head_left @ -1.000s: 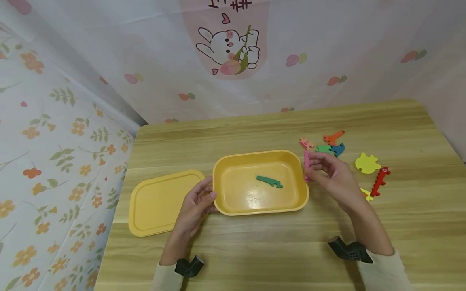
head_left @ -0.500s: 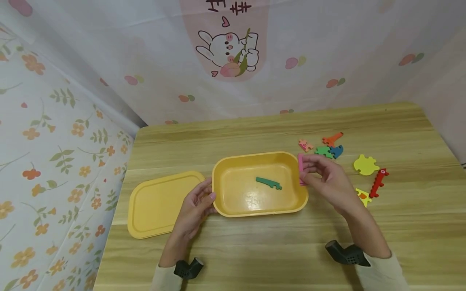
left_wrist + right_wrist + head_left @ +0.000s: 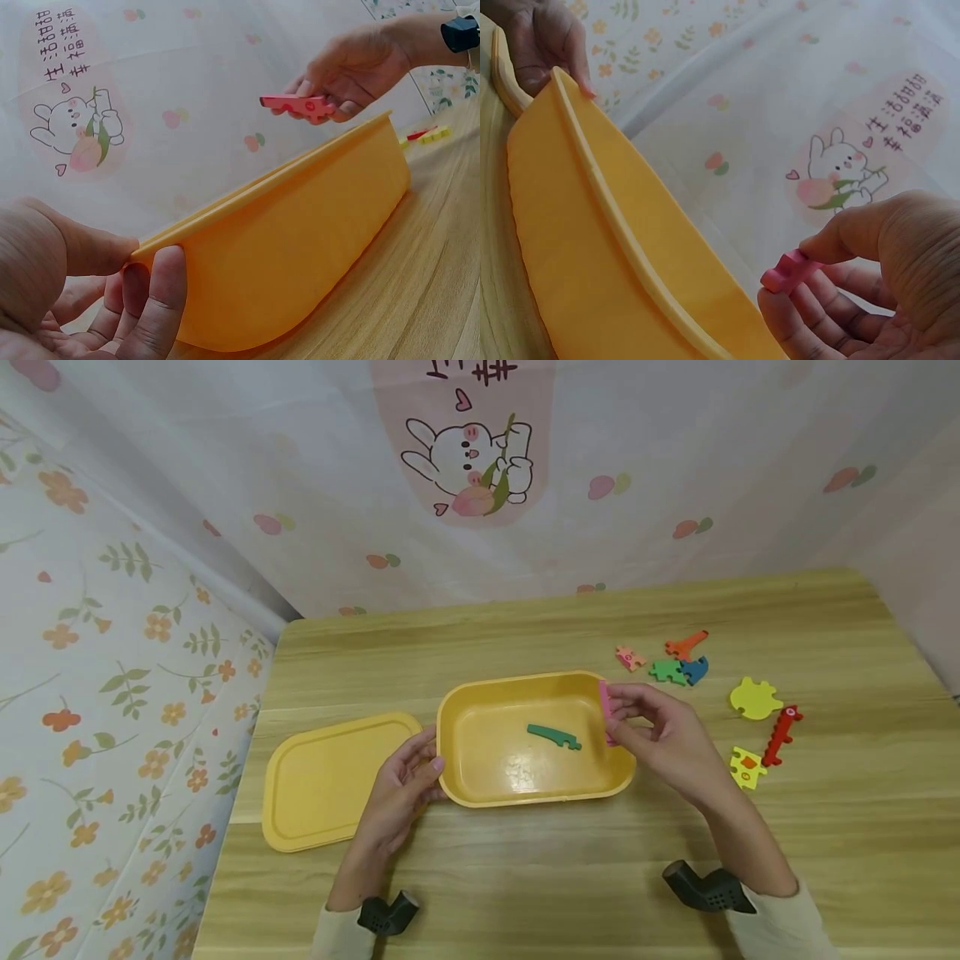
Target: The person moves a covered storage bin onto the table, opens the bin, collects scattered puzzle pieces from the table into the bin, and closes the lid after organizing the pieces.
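Note:
A yellow plastic box (image 3: 480, 752) stands on the table with a dark green puzzle piece (image 3: 553, 736) lying on its floor. At the box's left end my left hand (image 3: 403, 783) grips the rim, thumb on top and fingers beneath, as the left wrist view shows on the box wall (image 3: 277, 262). My right hand (image 3: 663, 731) pinches a pink puzzle piece (image 3: 300, 106) between thumb and fingers. It holds the piece above the box's right end, higher than the rim in the left wrist view.
A yellow lid (image 3: 330, 785) lies left of the box. To the right lie loose puzzle pieces: peach (image 3: 628, 657), orange (image 3: 684, 646), green (image 3: 666, 671), blue (image 3: 694, 670), yellow-green (image 3: 753, 698), red (image 3: 782, 737) and yellow (image 3: 747, 767). A printed curtain hangs behind the table (image 3: 525, 893).
My right hand has moved left with the pink puzzle piece, from beside the box's right edge to over its right end. The left hand has kept its grip on the rim.

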`<state>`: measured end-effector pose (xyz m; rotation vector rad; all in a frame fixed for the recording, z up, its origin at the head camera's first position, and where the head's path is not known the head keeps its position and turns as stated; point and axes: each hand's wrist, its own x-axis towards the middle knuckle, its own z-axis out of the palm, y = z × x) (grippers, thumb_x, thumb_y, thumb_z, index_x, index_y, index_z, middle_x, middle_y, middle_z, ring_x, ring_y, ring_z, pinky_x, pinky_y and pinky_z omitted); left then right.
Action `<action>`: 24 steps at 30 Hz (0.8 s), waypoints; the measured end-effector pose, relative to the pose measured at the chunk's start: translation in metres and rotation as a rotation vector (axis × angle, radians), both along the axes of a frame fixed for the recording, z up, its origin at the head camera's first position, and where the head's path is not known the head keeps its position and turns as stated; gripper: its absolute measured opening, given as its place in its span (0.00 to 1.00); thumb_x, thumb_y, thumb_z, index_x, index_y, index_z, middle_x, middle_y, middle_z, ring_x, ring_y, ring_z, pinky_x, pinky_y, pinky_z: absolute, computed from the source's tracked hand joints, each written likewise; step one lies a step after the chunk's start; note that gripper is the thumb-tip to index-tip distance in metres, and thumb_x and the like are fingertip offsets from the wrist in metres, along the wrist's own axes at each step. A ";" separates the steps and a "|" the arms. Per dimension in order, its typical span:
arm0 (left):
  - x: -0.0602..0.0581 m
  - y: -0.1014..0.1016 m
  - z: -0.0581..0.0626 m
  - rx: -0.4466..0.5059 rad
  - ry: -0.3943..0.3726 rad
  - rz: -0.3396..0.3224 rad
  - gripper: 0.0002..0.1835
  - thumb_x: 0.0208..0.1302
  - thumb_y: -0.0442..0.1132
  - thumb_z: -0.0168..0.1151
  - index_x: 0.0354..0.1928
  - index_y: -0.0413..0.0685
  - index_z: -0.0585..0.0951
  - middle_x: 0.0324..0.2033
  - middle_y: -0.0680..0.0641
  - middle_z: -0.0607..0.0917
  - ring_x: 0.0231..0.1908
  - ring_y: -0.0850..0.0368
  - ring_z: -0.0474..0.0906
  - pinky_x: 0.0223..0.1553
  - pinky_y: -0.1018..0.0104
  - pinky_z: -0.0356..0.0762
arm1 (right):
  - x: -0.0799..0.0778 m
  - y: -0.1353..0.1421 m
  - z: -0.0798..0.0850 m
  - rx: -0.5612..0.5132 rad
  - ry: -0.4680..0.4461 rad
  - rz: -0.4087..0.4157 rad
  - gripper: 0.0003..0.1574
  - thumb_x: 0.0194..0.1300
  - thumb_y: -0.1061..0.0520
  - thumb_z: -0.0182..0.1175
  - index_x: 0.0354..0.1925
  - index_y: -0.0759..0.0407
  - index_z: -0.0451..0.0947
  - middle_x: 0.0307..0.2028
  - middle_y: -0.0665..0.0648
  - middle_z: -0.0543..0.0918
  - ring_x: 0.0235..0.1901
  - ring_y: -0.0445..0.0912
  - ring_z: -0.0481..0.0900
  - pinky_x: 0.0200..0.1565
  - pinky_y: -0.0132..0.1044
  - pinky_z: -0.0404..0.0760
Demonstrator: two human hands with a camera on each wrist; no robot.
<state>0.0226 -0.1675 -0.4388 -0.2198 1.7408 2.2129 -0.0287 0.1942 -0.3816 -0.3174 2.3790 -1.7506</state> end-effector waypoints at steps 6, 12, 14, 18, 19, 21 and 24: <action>0.001 0.000 0.000 0.007 0.000 -0.003 0.30 0.78 0.33 0.58 0.79 0.43 0.65 0.52 0.51 0.77 0.42 0.63 0.82 0.38 0.72 0.89 | 0.001 -0.006 0.002 0.064 0.009 0.002 0.25 0.73 0.64 0.66 0.66 0.62 0.78 0.51 0.65 0.83 0.45 0.39 0.84 0.42 0.30 0.91; -0.001 -0.001 0.002 0.003 0.009 0.001 0.31 0.78 0.33 0.58 0.79 0.43 0.65 0.53 0.49 0.77 0.43 0.62 0.82 0.38 0.71 0.89 | 0.002 -0.010 0.001 0.095 0.073 0.017 0.25 0.73 0.62 0.66 0.66 0.58 0.80 0.49 0.57 0.84 0.47 0.37 0.82 0.45 0.25 0.87; -0.002 -0.002 0.001 0.004 0.013 -0.004 0.31 0.78 0.33 0.58 0.79 0.42 0.64 0.52 0.49 0.77 0.42 0.62 0.83 0.38 0.71 0.89 | 0.002 -0.011 0.000 0.097 0.096 0.028 0.25 0.73 0.63 0.66 0.66 0.57 0.80 0.50 0.57 0.85 0.48 0.36 0.81 0.46 0.24 0.87; -0.001 -0.002 -0.001 0.009 0.018 -0.017 0.30 0.78 0.32 0.58 0.79 0.41 0.64 0.52 0.50 0.78 0.42 0.63 0.83 0.39 0.71 0.90 | 0.003 -0.012 -0.002 0.106 0.124 0.045 0.25 0.73 0.64 0.66 0.66 0.56 0.80 0.51 0.55 0.85 0.49 0.35 0.81 0.47 0.25 0.87; -0.001 -0.002 -0.001 0.010 0.020 -0.020 0.30 0.78 0.32 0.58 0.79 0.41 0.64 0.52 0.50 0.78 0.42 0.63 0.83 0.39 0.71 0.90 | 0.004 -0.012 -0.002 0.106 0.129 0.048 0.25 0.73 0.65 0.66 0.65 0.56 0.80 0.51 0.55 0.85 0.49 0.35 0.81 0.47 0.25 0.87; -0.001 -0.002 -0.001 0.014 0.022 -0.022 0.30 0.79 0.32 0.58 0.79 0.41 0.64 0.51 0.50 0.78 0.42 0.63 0.83 0.38 0.71 0.90 | 0.004 -0.014 -0.002 0.105 0.138 0.053 0.26 0.72 0.66 0.66 0.65 0.56 0.80 0.51 0.55 0.85 0.49 0.35 0.81 0.47 0.25 0.87; -0.002 -0.002 -0.001 0.019 0.026 -0.021 0.30 0.79 0.32 0.57 0.79 0.41 0.64 0.51 0.51 0.78 0.42 0.63 0.83 0.38 0.70 0.90 | 0.005 -0.016 -0.002 0.110 0.157 0.058 0.27 0.71 0.67 0.66 0.66 0.55 0.81 0.50 0.54 0.85 0.49 0.35 0.81 0.46 0.26 0.87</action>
